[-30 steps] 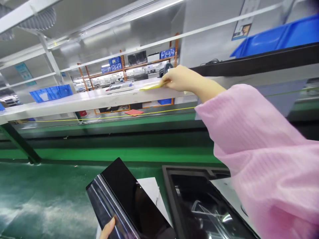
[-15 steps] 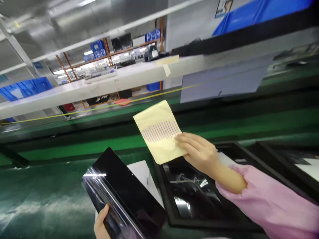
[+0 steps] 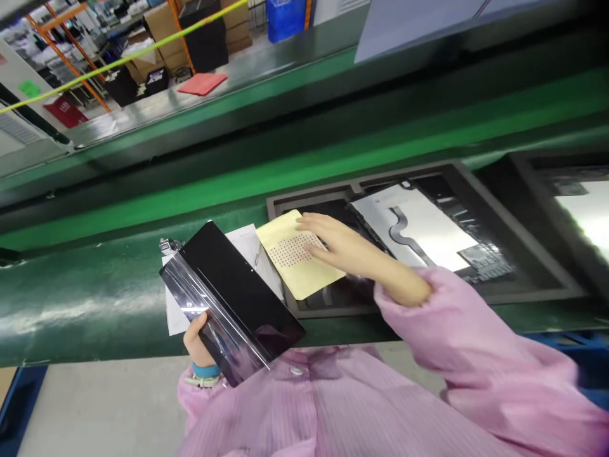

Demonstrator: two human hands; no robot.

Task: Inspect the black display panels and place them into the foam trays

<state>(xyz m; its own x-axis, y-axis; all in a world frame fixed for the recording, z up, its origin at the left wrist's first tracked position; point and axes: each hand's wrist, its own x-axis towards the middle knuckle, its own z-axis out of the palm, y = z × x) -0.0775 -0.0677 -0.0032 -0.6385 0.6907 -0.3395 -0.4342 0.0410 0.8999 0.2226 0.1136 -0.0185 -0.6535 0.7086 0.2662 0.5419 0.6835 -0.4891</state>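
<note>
My left hand (image 3: 197, 339) grips the lower left side of a black glossy display panel (image 3: 238, 273), thumb on top. The panel is tilted, and a clear film (image 3: 209, 304) is folded back over its left part. My right hand (image 3: 328, 241) lies on a yellow sheet (image 3: 304, 279) with rows of small dark marks. Its fingers are stretched out and apart on the sheet's upper right part. The sheet rests over a dark framed tray (image 3: 304, 311), right of the panel. Behind the panel is a clipboard with white paper (image 3: 247, 238) and a pen (image 3: 257, 255).
Right of my hand, the tray holds a silvery panel with a grey ribbon cable (image 3: 399, 225). Another dark tray (image 3: 523, 184) stands farther right. The green bench (image 3: 95, 285) runs across, with a raised ledge (image 3: 143, 114) behind it carrying a red folder (image 3: 202, 84).
My right hand has lowered the yellow sheet from the air onto the tray, and its pinch has loosened into spread fingers. The left hand still holds the panel. The view has tipped downward.
</note>
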